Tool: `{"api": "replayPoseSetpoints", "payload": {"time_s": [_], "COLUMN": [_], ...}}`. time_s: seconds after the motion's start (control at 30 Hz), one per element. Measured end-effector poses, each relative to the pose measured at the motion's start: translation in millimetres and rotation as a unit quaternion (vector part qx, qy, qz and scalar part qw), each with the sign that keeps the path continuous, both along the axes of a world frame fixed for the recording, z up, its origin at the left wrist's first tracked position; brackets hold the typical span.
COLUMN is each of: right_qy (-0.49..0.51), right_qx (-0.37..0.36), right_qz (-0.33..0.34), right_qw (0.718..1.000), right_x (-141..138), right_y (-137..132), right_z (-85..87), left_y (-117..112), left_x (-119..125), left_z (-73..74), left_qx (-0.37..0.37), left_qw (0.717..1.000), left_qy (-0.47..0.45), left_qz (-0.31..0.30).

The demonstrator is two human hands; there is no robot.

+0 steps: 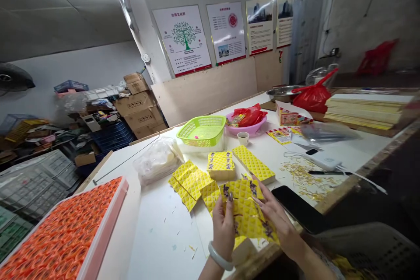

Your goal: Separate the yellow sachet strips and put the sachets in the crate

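Near the table's front edge, a yellow printed card sheet (244,212) with a diamond pattern and small dark figures is held up between both hands. My left hand (223,223), with a pale bangle on the wrist, grips its left side, thumb on top. My right hand (274,214) has its fingers at the sheet's right side. Behind it stands a neat stack of yellow cards (221,164), with a longer yellow stack (254,164) to the right. Loose yellow pieces (190,181) lie fanned out on the left. Another yellow stack (244,249) is partly hidden under the held sheet.
A tray of orange round items (65,227) stands at left. Further back are a plastic bag (157,159), a green basket (201,131) and a pink basin (247,127). A black phone (298,208), power bank (323,159) and yellow paper scraps (302,179) lie at right.
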State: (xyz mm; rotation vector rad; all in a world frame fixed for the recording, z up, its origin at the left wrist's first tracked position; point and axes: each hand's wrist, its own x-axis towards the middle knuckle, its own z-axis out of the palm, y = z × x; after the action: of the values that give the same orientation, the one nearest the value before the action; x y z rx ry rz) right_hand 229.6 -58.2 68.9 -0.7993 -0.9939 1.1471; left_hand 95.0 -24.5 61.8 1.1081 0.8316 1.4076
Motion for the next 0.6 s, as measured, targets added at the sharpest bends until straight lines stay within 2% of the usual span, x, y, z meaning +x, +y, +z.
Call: {"api": "replayPoseSetpoints", "payload": {"time_s": [0.1,0.2,0.3,0.4,0.47,0.53,0.6], "right_qy": [0.049,0.036,0.069,0.138,0.191,0.245,0.288], "right_qx": [0.009,0.008,-0.05,-0.094,-0.139,-0.181,-0.194], "right_qz": [-0.027,-0.054,-0.069,-0.079,-0.056,-0.035,-0.011], "right_qw": [0.998,0.998,0.994,0.983,0.97,0.952,0.938], "right_x": [-10,-16,-19,-18,-17,-17,-19], "right_y": [-7,-12,-16,-21,-25,-32,-37], "right_z": [-6.1,-18.3,-19.2,-9.8,-1.8,6.9,16.1], "left_y": [-12,-22,-31,-34,-31,-28,-26], "left_x": [10,13,3,-19,-35,-46,-48], "left_z": [-9.6,-10.7,1.6,21.7,33.8,40.0,38.3], "left_qx": [-0.017,-0.027,0.059,0.19,0.253,0.263,0.229], "left_qw": [0.999,0.999,0.988,0.927,0.89,0.89,0.916], "left_qy": [-0.01,0.021,0.129,0.275,0.312,0.287,0.21], "left_qz": [0.027,0.024,-0.057,-0.172,-0.214,-0.238,-0.252]}}
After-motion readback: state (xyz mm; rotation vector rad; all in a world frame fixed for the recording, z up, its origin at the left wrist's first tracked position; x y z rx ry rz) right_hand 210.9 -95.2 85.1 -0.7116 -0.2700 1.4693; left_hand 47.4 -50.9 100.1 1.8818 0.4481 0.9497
